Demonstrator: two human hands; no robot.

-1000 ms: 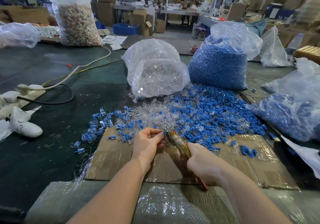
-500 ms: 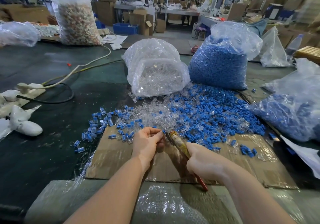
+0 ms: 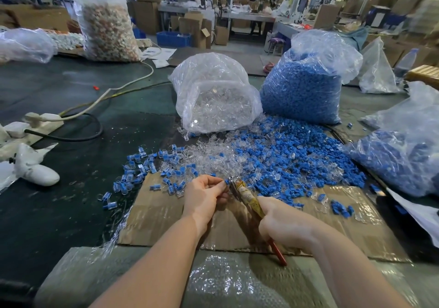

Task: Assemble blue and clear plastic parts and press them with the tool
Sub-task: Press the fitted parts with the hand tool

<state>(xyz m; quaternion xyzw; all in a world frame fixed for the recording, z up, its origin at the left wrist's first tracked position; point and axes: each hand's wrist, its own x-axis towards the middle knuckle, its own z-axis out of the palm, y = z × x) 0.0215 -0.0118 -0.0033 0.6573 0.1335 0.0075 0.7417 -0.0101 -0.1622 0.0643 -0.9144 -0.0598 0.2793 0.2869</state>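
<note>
- Biggest first: beyond my hands stand two fat sacks, the bag of blue parts point(image 3: 301, 89) ahead to the right and the bag of clear parts point(image 3: 213, 98) straight ahead. They look bulky and floppy, but full of light plastic; I'd drag them by the neck, not lift.
- Under both hands lies the cardboard sheet point(image 3: 161, 212), flat and stiff enough to work on.
- Just past my fingertips sprawls the loose pile of blue and clear pieces point(image 3: 285, 160). I judge them feather-light, hard and slick, likely to skitter if nudged; pinch one by its sides.
- To the left of my left hand sit the joined pieces point(image 3: 133, 179), scattered and apart from the main pile.
- My right hand point(image 3: 282, 224) is wrapped shut around the handles of the pliers point(image 3: 247, 198), nose pointing away from me. Rigid metal, taped grip, so it holds firm low on the handles.
- My left hand point(image 3: 204, 196) is curled, fingertips pinching the small blue part point(image 3: 225, 182) right at the pliers' nose. It's tiny, so I hold its rear end and keep my fingers clear of the squeeze. I can't tell whether a clear shell is already on it.
</note>
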